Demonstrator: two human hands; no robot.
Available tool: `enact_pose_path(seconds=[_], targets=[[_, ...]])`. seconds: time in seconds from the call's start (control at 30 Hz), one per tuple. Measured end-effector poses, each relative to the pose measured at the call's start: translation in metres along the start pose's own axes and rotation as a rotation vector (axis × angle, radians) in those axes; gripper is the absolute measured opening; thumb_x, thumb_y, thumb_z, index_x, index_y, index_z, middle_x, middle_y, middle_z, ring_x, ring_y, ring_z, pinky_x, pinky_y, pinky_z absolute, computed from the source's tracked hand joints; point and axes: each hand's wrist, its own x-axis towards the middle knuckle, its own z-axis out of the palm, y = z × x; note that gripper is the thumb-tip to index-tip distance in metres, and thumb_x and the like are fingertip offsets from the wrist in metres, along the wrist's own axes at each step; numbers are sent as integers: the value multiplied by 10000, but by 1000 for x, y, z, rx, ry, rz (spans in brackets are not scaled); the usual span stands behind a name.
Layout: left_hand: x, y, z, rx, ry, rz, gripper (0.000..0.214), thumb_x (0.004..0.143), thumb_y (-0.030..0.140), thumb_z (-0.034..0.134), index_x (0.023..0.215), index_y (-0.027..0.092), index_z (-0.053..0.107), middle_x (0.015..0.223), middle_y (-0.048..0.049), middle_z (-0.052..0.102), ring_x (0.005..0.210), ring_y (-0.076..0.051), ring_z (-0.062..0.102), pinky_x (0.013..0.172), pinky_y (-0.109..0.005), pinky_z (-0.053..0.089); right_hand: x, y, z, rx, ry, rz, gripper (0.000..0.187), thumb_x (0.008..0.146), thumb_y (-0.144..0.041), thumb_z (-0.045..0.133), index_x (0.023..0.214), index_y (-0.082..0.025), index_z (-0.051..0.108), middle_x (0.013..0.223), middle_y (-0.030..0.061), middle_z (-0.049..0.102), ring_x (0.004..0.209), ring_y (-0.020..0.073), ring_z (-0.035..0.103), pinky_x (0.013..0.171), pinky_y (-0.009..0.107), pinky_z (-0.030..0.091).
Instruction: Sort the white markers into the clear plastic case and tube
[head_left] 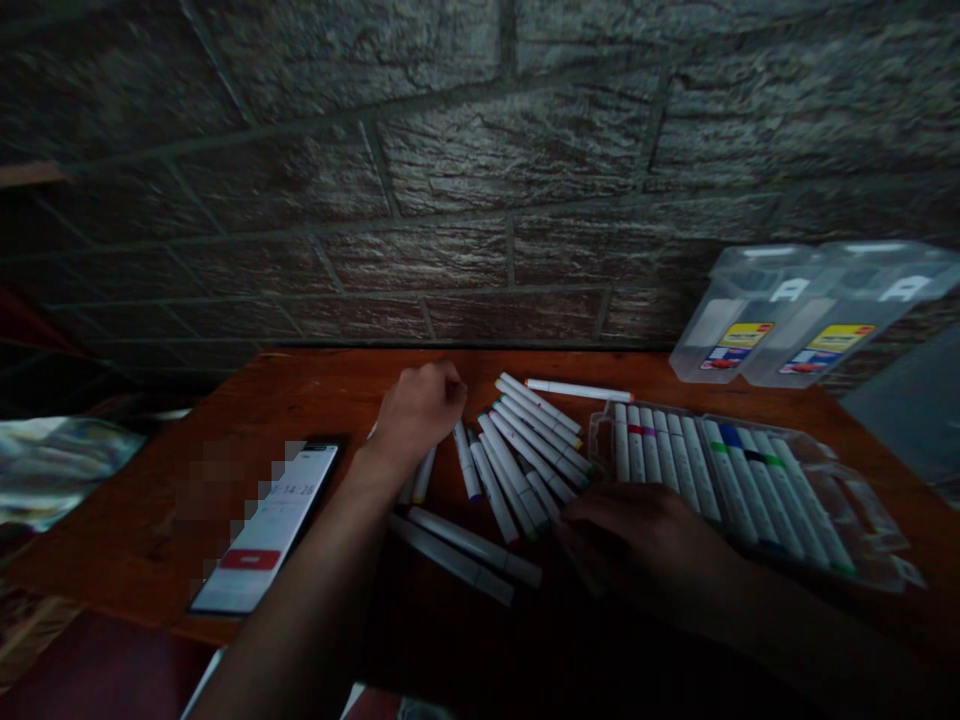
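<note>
My left hand (422, 408) is at the far side of the wooden table, back of the hand up and fingers curled downward. What they hold, if anything, is hidden. A white marker (466, 462) with a purple end lies just in front of its fingertips. To the right, a loose pile of white markers (517, 450) with coloured ends lies fanned out. At the pile's near right edge is my right hand (649, 530), in deep shadow, its fingers bent together; I cannot make out what is between them. Two more markers (476, 548) lie between my forearms.
A clear plastic case (874, 505) lies on the right, several markers (772, 490) lined up in it. Two clear lidded containers (806, 320) stand behind it by the brick wall (465, 250). One marker (577, 389) lies alone at the back. A phone (281, 530) is at left.
</note>
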Motion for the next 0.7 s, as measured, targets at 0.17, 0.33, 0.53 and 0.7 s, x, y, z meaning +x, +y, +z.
enact_pose_path(seconds=[0.17,0.33,0.53,0.7], targets=[[-4,7,6,-58,-45,89,172,907,255,576,918,228,746,910,-61,796,885,-238,751,812,-324,547,-1,-7,1,42,-51,-26,147,951,-139,601,1014,-206,715,885,32,695,769,172,663,653,267,464],[-7,11,10,-109,-106,176,163,891,234,585,903,231,748,898,-53,799,887,-232,750,827,-330,544,2,-12,6,43,-73,-53,176,947,-181,650,1096,-223,732,917,38,675,771,168,641,626,255,457],[-8,11,13,-128,-154,222,200,838,154,576,876,225,758,901,-51,805,893,-232,753,808,-320,536,7,-14,17,-63,-47,-50,196,945,-202,653,1125,-217,729,930,46,669,804,195,638,651,288,462],[-7,11,15,-133,-143,194,231,830,137,559,913,205,763,912,-69,804,890,-242,752,804,-335,537,12,-17,21,-168,-75,-22,225,936,-261,694,1147,-189,722,945,59,692,822,223,662,671,312,492]])
